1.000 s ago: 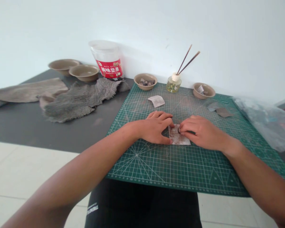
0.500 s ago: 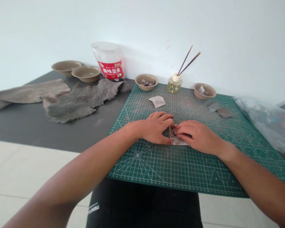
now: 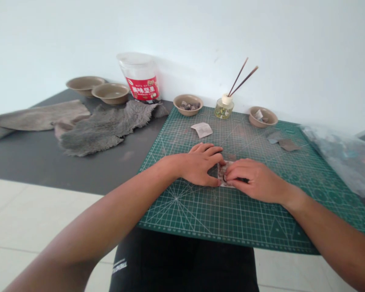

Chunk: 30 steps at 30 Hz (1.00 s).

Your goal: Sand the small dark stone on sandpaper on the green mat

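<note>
Pinching a small dark piece (image 3: 224, 177), mostly hidden, in right hand (image 3: 254, 178). Pressing down left edge of pale, brown-smudged, paper-like sheet (image 3: 222, 172) with spread left hand (image 3: 202, 164), between near and far edges of green, gridded cutting mat (image 3: 207, 211). Keep sheet flat; stroke lightly.

Around the right hand (image 3: 252, 178), bare mat (image 3: 225, 219) leaves passage at 6 and 7 o'clock. Its forearm (image 3: 316, 219) bars 4, the left hand (image 3: 200, 164) 9, the bottle (image 3: 222, 111) 11, a bowl (image 3: 269, 123) 12, a bag (image 3: 343, 158) 3.
</note>
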Each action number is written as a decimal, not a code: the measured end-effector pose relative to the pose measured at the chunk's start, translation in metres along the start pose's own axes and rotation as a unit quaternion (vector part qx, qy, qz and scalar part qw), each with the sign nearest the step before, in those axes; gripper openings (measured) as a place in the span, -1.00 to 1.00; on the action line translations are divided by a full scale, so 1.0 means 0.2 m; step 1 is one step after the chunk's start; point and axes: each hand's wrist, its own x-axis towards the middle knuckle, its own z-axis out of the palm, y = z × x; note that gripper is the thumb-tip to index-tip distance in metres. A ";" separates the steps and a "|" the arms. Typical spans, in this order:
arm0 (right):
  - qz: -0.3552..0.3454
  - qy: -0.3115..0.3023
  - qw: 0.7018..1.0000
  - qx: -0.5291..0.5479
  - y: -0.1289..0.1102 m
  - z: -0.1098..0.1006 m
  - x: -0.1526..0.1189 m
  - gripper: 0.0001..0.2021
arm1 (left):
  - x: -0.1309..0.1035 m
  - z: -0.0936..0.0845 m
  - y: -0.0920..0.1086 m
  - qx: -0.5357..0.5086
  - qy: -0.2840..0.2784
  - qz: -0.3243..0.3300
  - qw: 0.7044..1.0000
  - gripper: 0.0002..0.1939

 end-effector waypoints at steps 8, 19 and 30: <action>0.043 0.003 0.999 0.009 -0.01 0.00 -0.02 -0.92 | 0.00 0.00 0.00 -0.004 -0.001 -0.001 1.000 -0.33; -0.048 -0.020 0.997 -0.051 0.01 -0.01 -0.04 -0.87 | 0.00 0.01 0.00 -0.006 -0.002 0.000 1.000 -0.34; -0.064 -0.009 0.996 -0.065 0.04 -0.02 -0.03 -0.87 | -0.01 0.00 0.01 -0.006 -0.005 -0.004 1.000 -0.35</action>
